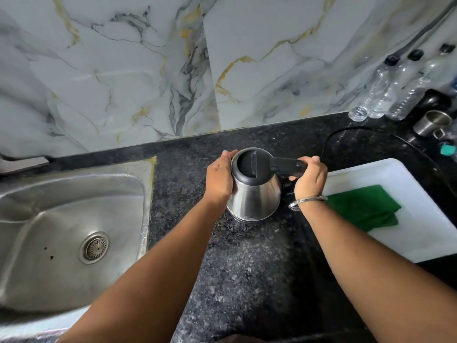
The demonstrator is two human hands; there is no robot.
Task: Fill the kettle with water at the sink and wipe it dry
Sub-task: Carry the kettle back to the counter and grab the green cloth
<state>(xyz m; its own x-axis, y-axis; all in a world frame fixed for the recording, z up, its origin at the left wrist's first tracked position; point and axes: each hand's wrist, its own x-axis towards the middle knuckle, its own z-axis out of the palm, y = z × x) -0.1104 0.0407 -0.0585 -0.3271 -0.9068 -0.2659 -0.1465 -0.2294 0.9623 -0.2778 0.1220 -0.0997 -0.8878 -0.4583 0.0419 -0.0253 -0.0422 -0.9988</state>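
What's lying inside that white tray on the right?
A folded green cloth lies in the white tray, towards its near left side. The right hand and wrist hide the tray's left edge, so anything there cannot be seen. The rest shows bare white.

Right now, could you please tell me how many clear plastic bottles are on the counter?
3 show: all stand in a row against the wall at the far right corner, the left bottle, the middle bottle and the right bottle. More may be hidden beyond the frame's right edge.
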